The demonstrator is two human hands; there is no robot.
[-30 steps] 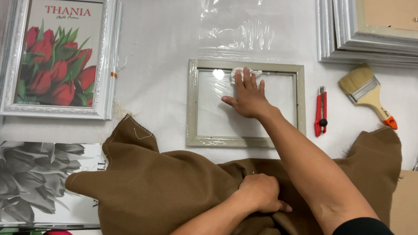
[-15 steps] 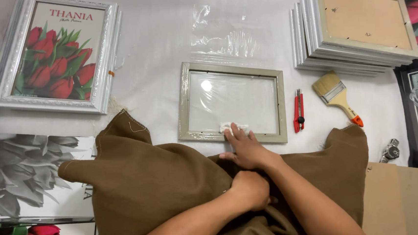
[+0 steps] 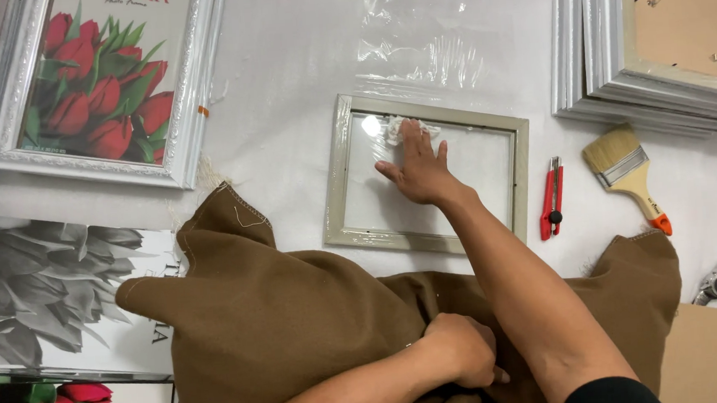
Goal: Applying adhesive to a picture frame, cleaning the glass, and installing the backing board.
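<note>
A pale picture frame (image 3: pixel 336 182) lies flat on the white table with its glass up. My right hand (image 3: pixel 418 170) presses flat on the glass, fingers spread over a small white cloth (image 3: pixel 401 129) that sticks out beyond the fingertips near the frame's far edge. My left hand (image 3: pixel 461 348) rests closed on a brown cloth (image 3: pixel 274 317) spread over the near edge of the table, gripping a fold of it.
A red utility knife (image 3: pixel 552 199) and a paintbrush (image 3: pixel 626 173) lie right of the frame. Stacked frames (image 3: pixel 659 46) stand far right, crumpled clear plastic film (image 3: pixel 419 50) behind. A framed red tulip picture (image 3: pixel 102 85) and loose flower prints (image 3: pixel 44 282) lie left. A metal tool (image 3: pixel 716 282) sits near right.
My right hand slid from the frame's far side to its near edge, then back up the glass with the white cloth. My left hand stayed on the brown cloth.
</note>
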